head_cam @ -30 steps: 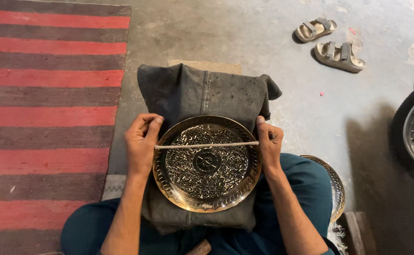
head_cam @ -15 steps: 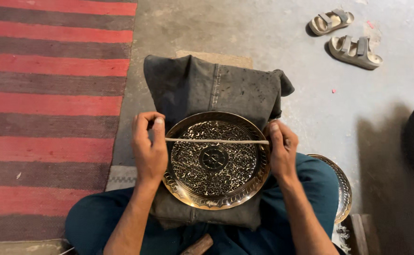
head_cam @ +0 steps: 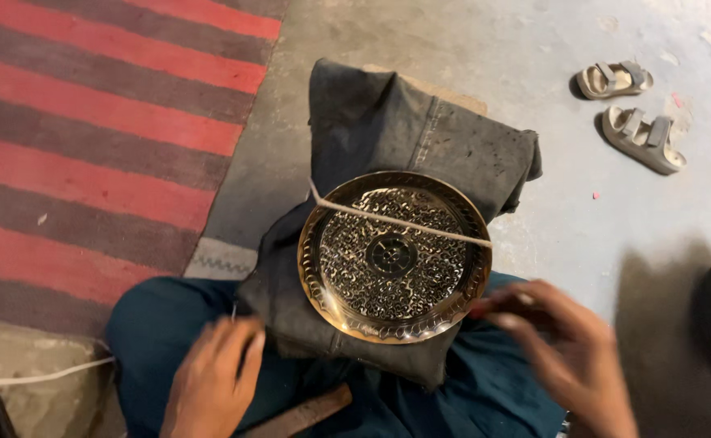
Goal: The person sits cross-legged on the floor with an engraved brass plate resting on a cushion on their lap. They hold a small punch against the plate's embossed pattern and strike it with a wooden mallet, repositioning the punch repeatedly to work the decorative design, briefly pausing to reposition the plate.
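Both hands are empty and loosely spread: left hand (head_cam: 209, 381) on the lap, blurred right hand (head_cam: 562, 341) near the engraved brass plate (head_cam: 394, 255). The plate rests on folded dark cloth (head_cam: 420, 130), white cord (head_cam: 396, 219) stretched across it; its pattern looks largely complete.

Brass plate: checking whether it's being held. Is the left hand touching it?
Apart. The head view shows the left hand below the brass plate, with dark cloth between them.

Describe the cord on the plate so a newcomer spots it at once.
Find the dark folded cloth on the grey floor; a round brass plate sits on it. The cord is the thin pale line stretched straight across the plate's upper half, plain against the dense engraving.
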### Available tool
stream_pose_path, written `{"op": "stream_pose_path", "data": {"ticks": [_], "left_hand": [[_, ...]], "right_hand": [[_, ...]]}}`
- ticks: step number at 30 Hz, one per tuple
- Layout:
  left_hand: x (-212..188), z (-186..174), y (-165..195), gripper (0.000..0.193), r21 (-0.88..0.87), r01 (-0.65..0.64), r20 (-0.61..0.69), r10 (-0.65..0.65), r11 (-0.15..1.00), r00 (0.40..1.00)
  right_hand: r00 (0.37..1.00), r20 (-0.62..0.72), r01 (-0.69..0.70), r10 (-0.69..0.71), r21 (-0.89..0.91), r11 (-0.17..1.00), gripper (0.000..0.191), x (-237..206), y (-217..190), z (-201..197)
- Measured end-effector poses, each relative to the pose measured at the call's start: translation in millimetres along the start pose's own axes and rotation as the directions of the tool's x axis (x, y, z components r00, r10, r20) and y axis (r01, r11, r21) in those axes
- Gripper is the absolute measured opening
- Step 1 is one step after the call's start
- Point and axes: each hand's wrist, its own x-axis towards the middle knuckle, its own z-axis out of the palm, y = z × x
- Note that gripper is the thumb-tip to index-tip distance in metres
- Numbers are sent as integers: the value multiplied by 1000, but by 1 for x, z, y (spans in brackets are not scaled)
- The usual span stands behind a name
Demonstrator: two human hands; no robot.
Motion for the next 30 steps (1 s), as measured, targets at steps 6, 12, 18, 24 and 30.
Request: {"op": "stream_pose_path", "data": {"ticks": [6,12,18,24,30], "left_hand": [[-95,89,-58,40,452,-307,461,76,837,884],[-97,78,-66,78,350,-161,689,-137,923,712],[-78,-31,-64,63,214,279,825,-326,936,462],[-77,-52,-16,79,-392,-60,135,121,918,983],[-32,-32,54,61,-475,416,145,-397,775,906]], "right_hand": [[983,179,-121,47,429,895,28,50,21,56],[967,239,25,-89,256,966,29,78,13,85],[930,301,243,-212,-70,967,24,86,7,97],[913,267,318,-308,8,948,26,87,17,103],[891,241,405,-386,-33,914,28,86,27,106]]}}
